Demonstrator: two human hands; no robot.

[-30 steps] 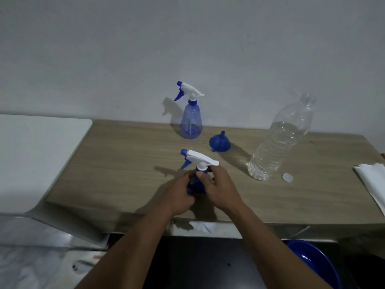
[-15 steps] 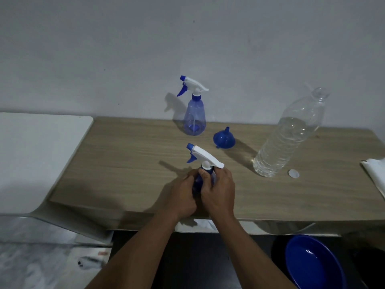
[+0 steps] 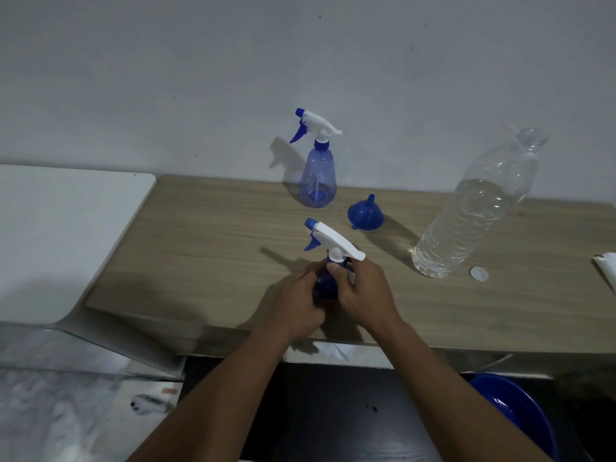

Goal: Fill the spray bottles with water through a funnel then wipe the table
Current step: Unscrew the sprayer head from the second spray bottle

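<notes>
The near spray bottle [image 3: 328,288] stands upright on the table [image 3: 200,255], close to the front edge and about midway along it. The left hand [image 3: 300,305] grips its dark blue body from the left, fingers curled round it. The right hand [image 3: 365,291] grips the neck just under the white trigger head [image 3: 336,243], thumb against the collar. The nozzle points toward the rear-left corner. Both forearms cross the front edge from below. The far spray bottle [image 3: 318,181] stands upright near the rear edge, against the wall [image 3: 200,78], directly behind the held bottle and well apart from it. The funnel [image 3: 365,215] rests mouth-down, spout up, just right of the far bottle and apart from it. The water bottle [image 3: 473,208], partly filled, stands toward the right, well apart from the right hand. A white cap [image 3: 479,274] lies on the wood just beside its base. A white folded sheet [image 3: 606,268] lies at the right edge, cut off by the frame. Wood surface runs unbroken from the left hand to the left edge, where a white counter [image 3: 66,235] adjoins. A blue basin [image 3: 513,411] sits below the front edge, toward the right.
</notes>
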